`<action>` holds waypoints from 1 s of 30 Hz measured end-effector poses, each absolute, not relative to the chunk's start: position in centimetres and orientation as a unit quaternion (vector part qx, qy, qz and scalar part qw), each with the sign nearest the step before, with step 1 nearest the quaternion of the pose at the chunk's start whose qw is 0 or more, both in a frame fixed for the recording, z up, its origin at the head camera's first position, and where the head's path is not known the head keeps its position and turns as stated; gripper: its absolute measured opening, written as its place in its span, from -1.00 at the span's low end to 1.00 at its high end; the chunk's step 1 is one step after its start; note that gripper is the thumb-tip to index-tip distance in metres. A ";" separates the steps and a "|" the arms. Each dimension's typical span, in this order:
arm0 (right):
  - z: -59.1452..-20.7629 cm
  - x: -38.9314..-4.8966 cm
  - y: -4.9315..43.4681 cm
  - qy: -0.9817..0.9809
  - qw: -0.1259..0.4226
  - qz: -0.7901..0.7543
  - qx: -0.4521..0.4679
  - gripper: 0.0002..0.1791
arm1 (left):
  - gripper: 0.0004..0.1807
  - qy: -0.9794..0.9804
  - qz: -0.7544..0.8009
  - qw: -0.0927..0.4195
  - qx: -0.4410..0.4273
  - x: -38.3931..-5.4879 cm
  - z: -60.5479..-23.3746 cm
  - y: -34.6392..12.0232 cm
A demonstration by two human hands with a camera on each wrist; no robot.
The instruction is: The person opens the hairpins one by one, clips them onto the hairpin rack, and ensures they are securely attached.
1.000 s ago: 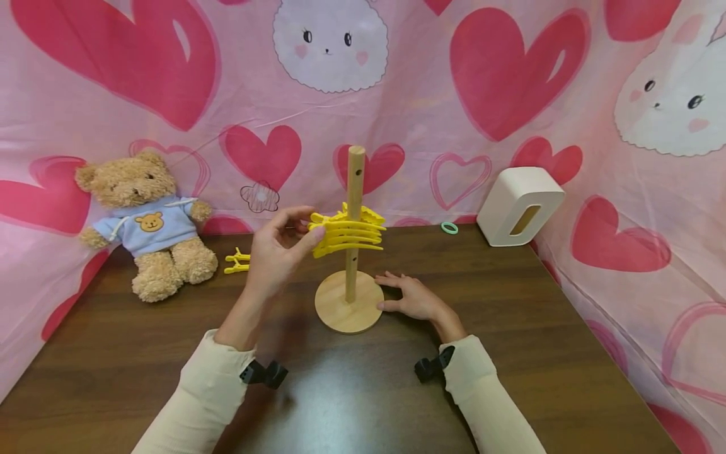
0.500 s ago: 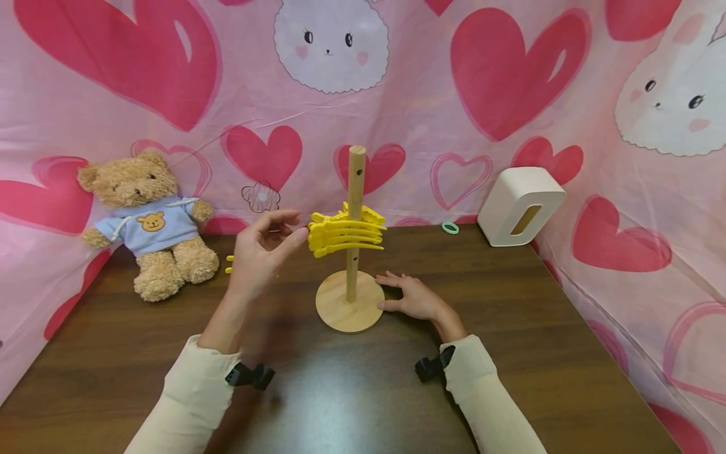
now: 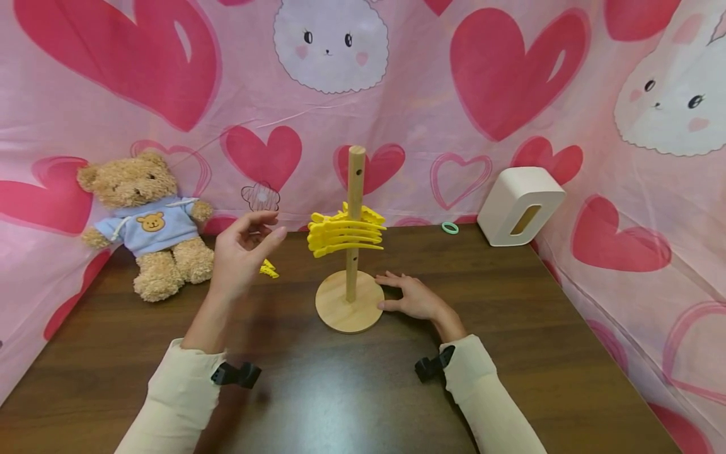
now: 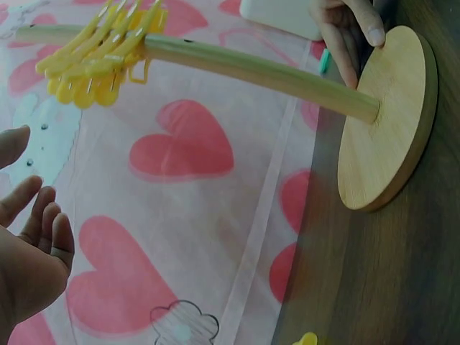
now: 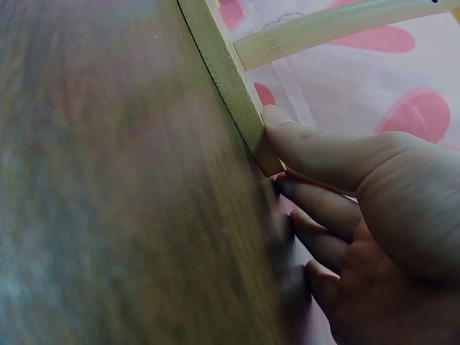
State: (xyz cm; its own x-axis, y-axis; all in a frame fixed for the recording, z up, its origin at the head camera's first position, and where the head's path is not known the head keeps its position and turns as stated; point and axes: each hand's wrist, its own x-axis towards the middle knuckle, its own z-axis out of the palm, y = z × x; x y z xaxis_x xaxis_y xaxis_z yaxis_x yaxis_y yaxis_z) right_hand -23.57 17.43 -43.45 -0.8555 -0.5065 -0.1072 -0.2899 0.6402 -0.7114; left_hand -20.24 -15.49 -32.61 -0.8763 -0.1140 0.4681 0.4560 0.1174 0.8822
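Note:
A wooden stand [image 3: 350, 315], a round base with an upright pole, stands mid-table. Several long yellow hair clips [image 3: 343, 236] are clamped side by side across its pole, handle ends toward the left. Left of them, apart from the clips, my left hand [image 3: 241, 258] hangs in the air with loosely bent fingers and nothing between them. My right hand [image 3: 416, 298] holds the right edge of the base; in the right wrist view its thumb [image 5: 316, 147] presses the rim and the other fingers lie beneath. Another yellow clip [image 3: 269, 269] lies on the table, partly hidden behind my left hand.
At the left sits a teddy bear [image 3: 150, 227] in a blue top. A white box [image 3: 518, 208] with a slot stands at the back right, near a small mint-green ring [image 3: 450, 228]. Pink heart-patterned cloth [image 3: 420, 113] hangs behind the dark wooden table [image 3: 510, 321].
My left hand has let go of the yellow clips on the pole and moved left, away from them. The clips stay on the pole; my right hand has not moved.

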 end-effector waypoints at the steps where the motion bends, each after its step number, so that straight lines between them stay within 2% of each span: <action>1: -43.5 -23.6 17.4 0.893 0.150 -0.361 -0.222 -0.30 | -0.70 -0.714 -0.655 0.219 -0.117 -20.2 -32.7 -15.6; 9: -43.7 -23.7 17.5 0.893 0.149 -0.363 -0.219 -0.30 | -0.68 -0.724 -0.643 0.223 -0.107 -20.4 -33.5 -17.2; 18: -43.6 -23.6 17.4 0.893 0.152 -0.364 -0.216 -0.29 | -0.75 -0.721 -0.655 0.206 -0.094 -20.6 -34.4 -19.2; 30: -43.3 -23.4 17.3 0.891 0.151 -0.367 -0.220 -0.30 | -0.54 -0.788 -0.590 0.170 -0.030 -21.2 -36.4 -21.7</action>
